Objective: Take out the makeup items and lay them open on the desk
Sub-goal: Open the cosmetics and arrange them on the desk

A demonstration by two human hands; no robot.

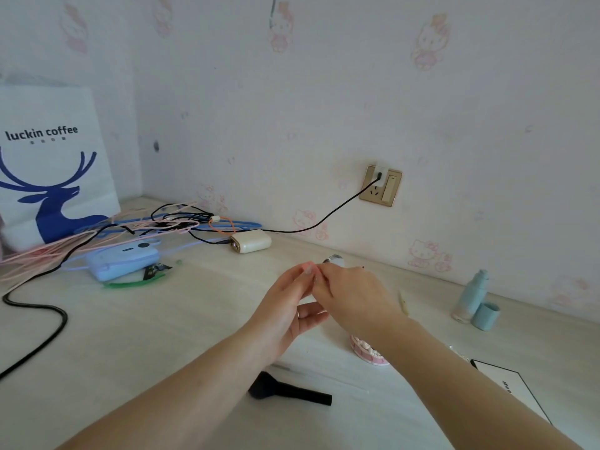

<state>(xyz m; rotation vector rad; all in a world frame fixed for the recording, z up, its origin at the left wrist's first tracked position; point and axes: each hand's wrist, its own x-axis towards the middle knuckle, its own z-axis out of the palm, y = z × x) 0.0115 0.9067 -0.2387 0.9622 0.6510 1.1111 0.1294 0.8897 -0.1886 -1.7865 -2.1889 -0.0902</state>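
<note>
**Head view: several items out, one small jar in hand**

Head camera showed you partway through the job, as far as the desk (162, 336) could tell. A pale blue bottle (472, 295) stood near the wall on your right, with its blue cap (486, 316) off and resting just beside it, so that one counted as laid open. A black makeup brush (289, 391) lay flat close to you, between your forearms. A pink round pot (370, 352) sat under your right wrist, partly hidden, and whether it was open could not be read for certain. A white box with a dark edge (509, 388) lay at the lower right, apparently still shut.

Your left hand (285, 310) and right hand (354, 297) met above the middle of the desk. Both sets of fingers were pinched on a small silver-topped item (334, 259), only its top showing past your right knuckles. It looked as if you were working its lid loose, though the hands covered the joint and that was a guess.

What seemed left: finish opening that item, set it down, then deal with the box and anything not yet taken out. Where the items came from was not in view. The cables (136, 228), the power bank (251, 241) and the paper bag (48, 164) on the left looked unrelated.
</note>
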